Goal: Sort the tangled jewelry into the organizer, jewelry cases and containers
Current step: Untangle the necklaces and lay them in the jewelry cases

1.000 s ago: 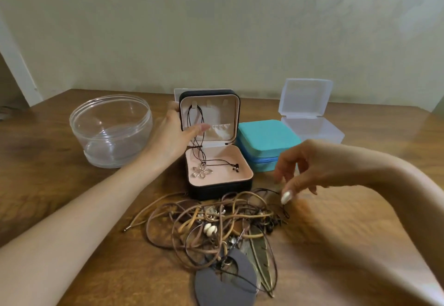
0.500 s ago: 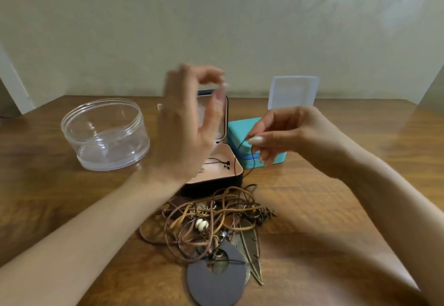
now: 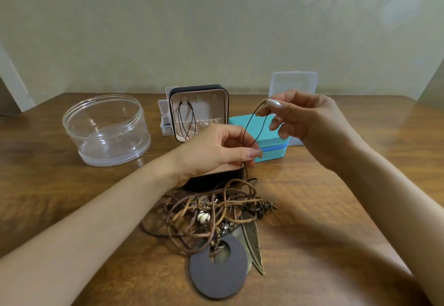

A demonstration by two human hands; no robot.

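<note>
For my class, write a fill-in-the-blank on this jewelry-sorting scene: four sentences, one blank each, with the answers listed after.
1. The left hand and the right hand pinch one thin dark cord; the ____ hand is higher.
2. The black jewelry case stands with its lid ____.
3. The clear round container sits to the ____ of that case.
4. The tangled jewelry pile lies on the table, just in ____ of the case.
Answers: right; open; left; front.

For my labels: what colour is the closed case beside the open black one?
The closed square jewelry case is turquoise, with a blue zip line; head view.
</note>
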